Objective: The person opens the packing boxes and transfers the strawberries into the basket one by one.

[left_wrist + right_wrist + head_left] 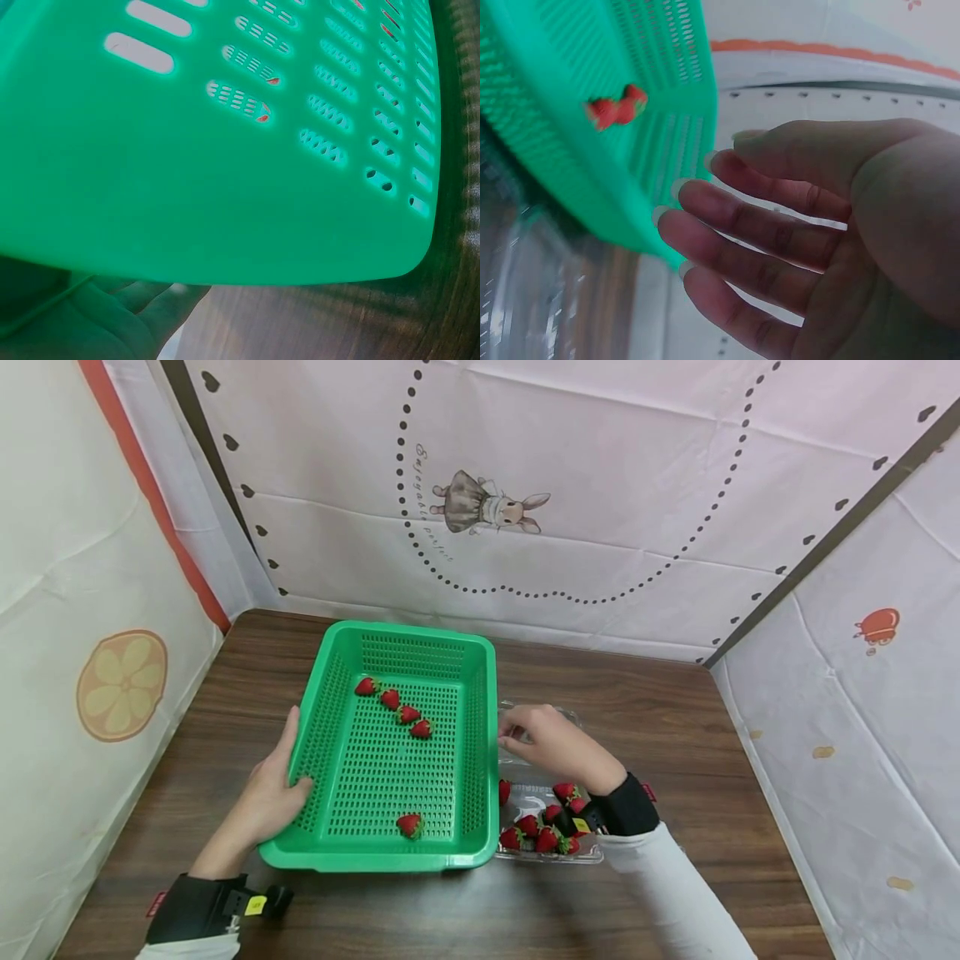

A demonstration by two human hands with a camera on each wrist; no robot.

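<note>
Holding four strawberries (pixel 408 714) in a slanting row toward its far end, and a lone strawberry (pixel 408 825) close to its near wall, the green basket (pixel 390 777) lies between the person's two hands. The left hand (pixel 266 793) grips its left side, thumb hooked over the rim and the other fingers along the outside. Near the opposite rim, the right hand (pixel 551 743) holds nothing; the right wrist view shows its fingers loosely bent and spread, thumb apart. Beneath that hand is a clear lid (pixel 513 760), and nearer the person a clear plastic tray (pixel 532 797), partly hidden by the basket, contains more strawberries, mostly bunched at its near edge. Black straps (pixel 626 804) circle both wrists above white sleeves (pixel 675 885). Around all this spreads a brown wood-grain table (pixel 645 710), bordered by pale cloth (pixel 637 460) printed with a rabbit (pixel 487 506), dotted lines, hearts and an orange slice (pixel 122 685).
</note>
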